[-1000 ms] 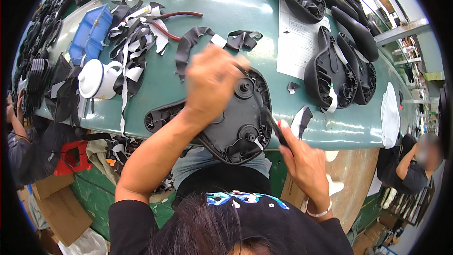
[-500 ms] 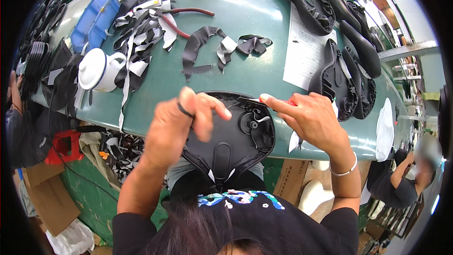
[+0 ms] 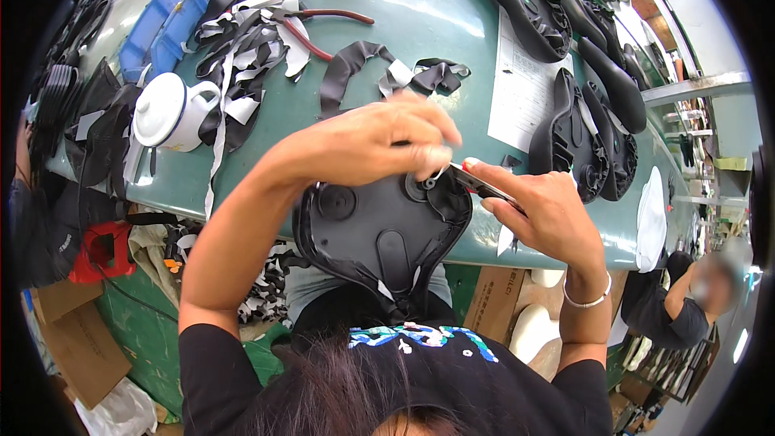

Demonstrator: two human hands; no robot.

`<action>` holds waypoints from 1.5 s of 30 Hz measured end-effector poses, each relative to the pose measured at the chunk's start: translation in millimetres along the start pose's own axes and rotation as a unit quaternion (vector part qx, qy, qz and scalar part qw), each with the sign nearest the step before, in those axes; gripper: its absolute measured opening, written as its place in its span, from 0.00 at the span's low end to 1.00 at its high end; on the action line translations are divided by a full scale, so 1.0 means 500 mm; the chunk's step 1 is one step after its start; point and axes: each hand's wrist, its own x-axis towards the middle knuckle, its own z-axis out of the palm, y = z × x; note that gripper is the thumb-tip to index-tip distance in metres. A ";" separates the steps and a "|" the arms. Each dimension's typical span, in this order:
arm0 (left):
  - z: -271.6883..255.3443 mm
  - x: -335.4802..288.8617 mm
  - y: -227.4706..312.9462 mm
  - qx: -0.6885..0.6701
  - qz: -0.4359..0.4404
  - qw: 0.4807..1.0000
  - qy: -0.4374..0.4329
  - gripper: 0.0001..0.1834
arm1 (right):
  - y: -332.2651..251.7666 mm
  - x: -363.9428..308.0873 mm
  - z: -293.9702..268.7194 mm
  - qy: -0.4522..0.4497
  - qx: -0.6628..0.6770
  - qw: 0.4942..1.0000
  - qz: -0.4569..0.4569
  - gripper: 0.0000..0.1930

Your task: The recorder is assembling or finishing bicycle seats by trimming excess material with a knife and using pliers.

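Observation:
A black saddle [image 3: 355, 230], underside up, rests between my body and the table's near edge, its narrow end toward me. My right hand [image 3: 553, 214] is closed around a slim utility knife [image 3: 491, 190] with grey metal and red parts, pointing at the saddle's far right rim. My left hand [image 3: 387, 141] reaches across the saddle's far edge, with thumb and fingers pinched together close to the knife's tip. Motion smears those fingers, and whatever they pinch is hidden. Beyond it lies a curved black trim strip [image 3: 343, 73].
Several black saddles [image 3: 557, 141] lie at the right over a printed sheet [image 3: 517, 89]. At the left are a white lidded mug [image 3: 165, 117], a blue bin [image 3: 161, 28], a heap of scraps [image 3: 242, 56] and red-handled pliers [image 3: 335, 14]. Another person [image 3: 686, 299] is at the far right.
My left hand has swung right and away from me, from above the saddle's left side to its far edge. The knife has turned in my right hand, and the saddle has shifted slightly.

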 end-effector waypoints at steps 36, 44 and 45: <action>0.097 0.173 -0.200 0.262 -0.132 0.909 0.297 0.07 | 0.530 0.549 -0.116 0.500 0.732 0.457 0.073 0.22; 0.048 0.194 -0.187 0.165 -0.175 0.925 0.294 0.07 | 0.707 0.823 -0.089 0.723 0.654 0.159 0.155 0.28; 0.050 0.194 -0.186 0.167 -0.175 0.925 0.294 0.07 | 0.711 0.822 -0.087 0.740 0.630 0.146 0.186 0.30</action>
